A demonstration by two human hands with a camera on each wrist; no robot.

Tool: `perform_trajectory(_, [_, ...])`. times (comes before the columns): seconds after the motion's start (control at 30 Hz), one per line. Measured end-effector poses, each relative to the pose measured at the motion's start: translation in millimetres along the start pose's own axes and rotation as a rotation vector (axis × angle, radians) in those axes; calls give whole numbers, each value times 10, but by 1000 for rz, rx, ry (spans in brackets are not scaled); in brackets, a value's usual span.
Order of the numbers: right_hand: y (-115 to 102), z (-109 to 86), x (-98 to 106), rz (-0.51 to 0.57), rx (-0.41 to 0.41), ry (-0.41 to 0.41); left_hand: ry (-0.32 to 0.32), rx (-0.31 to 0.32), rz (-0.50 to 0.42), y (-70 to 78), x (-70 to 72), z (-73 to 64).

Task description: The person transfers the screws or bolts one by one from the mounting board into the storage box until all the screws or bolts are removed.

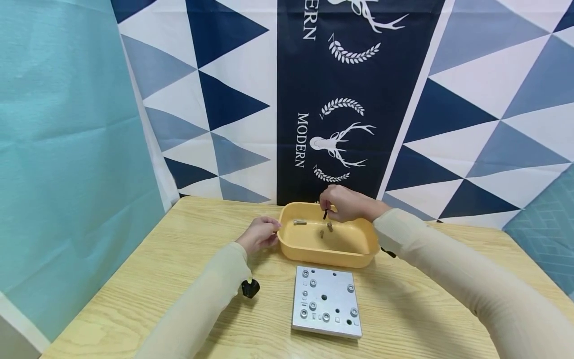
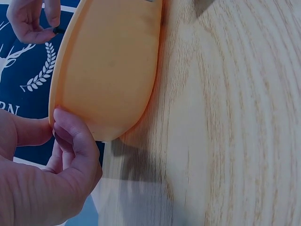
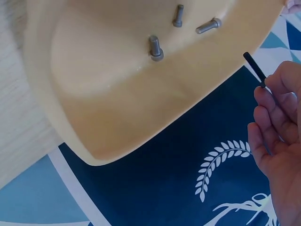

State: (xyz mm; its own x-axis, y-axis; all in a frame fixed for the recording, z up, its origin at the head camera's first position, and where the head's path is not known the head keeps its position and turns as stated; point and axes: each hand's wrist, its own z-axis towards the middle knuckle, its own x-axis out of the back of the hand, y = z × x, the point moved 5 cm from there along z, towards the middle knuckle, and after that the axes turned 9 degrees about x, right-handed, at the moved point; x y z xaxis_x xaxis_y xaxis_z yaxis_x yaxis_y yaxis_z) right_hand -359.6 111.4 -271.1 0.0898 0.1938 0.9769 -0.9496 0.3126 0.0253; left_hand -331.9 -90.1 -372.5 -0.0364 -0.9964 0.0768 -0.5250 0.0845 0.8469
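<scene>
My left hand (image 1: pixel 259 233) pinches the left end of a yellow plastic bin (image 1: pixel 325 253), thumb and fingers on either side of its rim in the left wrist view. Over the bin's back edge, my right hand (image 1: pixel 344 203) holds a black screw (image 3: pixel 254 67) between thumb and fingertip, its threaded end pointing away from the fingers. Inside the bin lie three grey metal socket-head screws: a thick one (image 3: pixel 155 49), a thin one (image 3: pixel 178 16) and another lying slanted (image 3: pixel 209 26).
In front of the bin, a silver metal plate (image 1: pixel 336 290) with holes and several socket-head screws lies on the wooden table (image 1: pixel 188 259). A patterned cloth (image 1: pixel 242 149) hangs right behind the table, and a teal curtain (image 1: pixel 76 149) stands at the left.
</scene>
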Motion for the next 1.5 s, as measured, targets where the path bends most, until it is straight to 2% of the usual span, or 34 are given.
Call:
perform_trajectory(0.3, [38, 30, -22, 6, -12, -27, -18, 0, -6, -12, -20, 17])
perform_trajectory(0.47, [0, 38, -11, -3, 11, -30, -15, 5, -11, -13, 0, 21])
perform_trajectory(0.63, [-59, 22, 1, 23, -9, -40, -9, 9, -14, -8, 13, 27])
perform_trajectory(0.77, [-154, -2, 2, 29, -8, -47, -9, 7, -9, -15, 11, 25])
perform_trajectory(1.0, [-332, -32, 3, -23, 22, -38, -19, -1, -13, -9, 7, 20])
perform_trajectory(1.23, [-577, -12, -13, -53, 98, -12, -24, 0, -17, 28, 17, 16])
perform_trajectory(1.5, [-804, 2, -62, -43, 131, -18, -28, -2, -4, 24, 14, 20])
